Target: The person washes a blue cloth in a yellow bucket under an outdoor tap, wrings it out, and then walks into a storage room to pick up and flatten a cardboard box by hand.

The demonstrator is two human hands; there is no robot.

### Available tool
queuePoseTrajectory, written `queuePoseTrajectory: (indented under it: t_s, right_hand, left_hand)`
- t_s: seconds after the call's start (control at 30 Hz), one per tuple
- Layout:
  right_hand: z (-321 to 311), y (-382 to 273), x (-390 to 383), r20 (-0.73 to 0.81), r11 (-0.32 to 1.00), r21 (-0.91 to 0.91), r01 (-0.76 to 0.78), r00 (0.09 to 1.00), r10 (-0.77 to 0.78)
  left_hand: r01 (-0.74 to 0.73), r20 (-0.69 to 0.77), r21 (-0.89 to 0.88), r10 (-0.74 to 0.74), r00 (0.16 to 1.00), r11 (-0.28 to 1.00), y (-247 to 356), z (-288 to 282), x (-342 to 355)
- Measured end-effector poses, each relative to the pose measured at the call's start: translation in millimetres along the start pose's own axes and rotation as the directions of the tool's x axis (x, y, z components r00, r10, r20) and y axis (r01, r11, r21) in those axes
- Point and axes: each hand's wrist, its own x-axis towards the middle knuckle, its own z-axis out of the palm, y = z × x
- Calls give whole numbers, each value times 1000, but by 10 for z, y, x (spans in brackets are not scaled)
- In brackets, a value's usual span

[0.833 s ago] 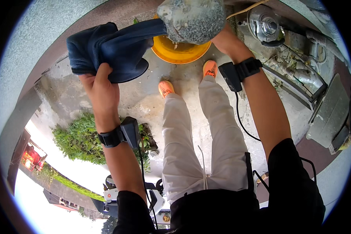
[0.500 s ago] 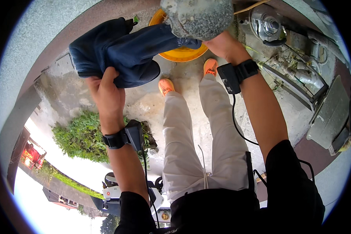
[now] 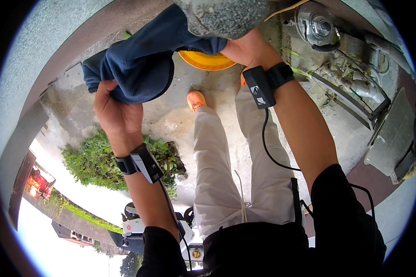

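Observation:
A dark blue fleece cloth (image 3: 141, 55) with a darker edging is stretched between my two hands. My left hand (image 3: 117, 111) is closed on its lower left end, thumb on top. The other end reaches my right hand (image 3: 250, 50), which grips it; those fingertips are partly hidden behind a grey speckled, stone-like block (image 3: 226, 18) close at the top of the view. Below the cloth, a round yellow basin (image 3: 207, 62) sits on the ground, mostly covered by the cloth and the block.
A metal kettle (image 3: 316, 25) with a dark handle stands at the far right. Near it are a dark metal frame (image 3: 351, 99) and a grey flat panel (image 3: 390, 134). Green plants (image 3: 97, 159) grow at the left. My orange shoes (image 3: 196, 100) stand on the concrete floor (image 3: 171, 122).
Both hands have shifted left, with the cloth still held between them. The cloth's middle has risen toward the block. My right wrist now covers most of my right shoe.

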Motion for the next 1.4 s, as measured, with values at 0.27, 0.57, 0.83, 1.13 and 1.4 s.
queuePoseTrajectory:
  t_s: [0.27, 0.57, 0.83, 1.13, 1.4]
  right_hand:
    - [105, -47, -443, -194, 979, -202, -12, 981, -28]
    - [-209, 250, -793, -245, 939, -98, -330, 923, 299]
    - [6, 259, -553, -238, 895, -440, -70, 971, -40]
    - [99, -271, -790, -345, 639, -762, -109, 903, -257]
    - [31, -676, -1257, -208, 496, -865, 78, 844, -495]
  left_hand:
    - [37, -60, -51, -40, 997, 998, -203, -48, -121]
    - [233, 208, -301, -174, 962, 925, -462, -76, -142]
    - [264, 312, -40, -239, 919, 964, -687, 267, -77]
    - [399, 113, 64, -404, 908, 915, -731, 487, 179]
    - [460, 389, -78, -398, 831, 884, -804, 394, 566]
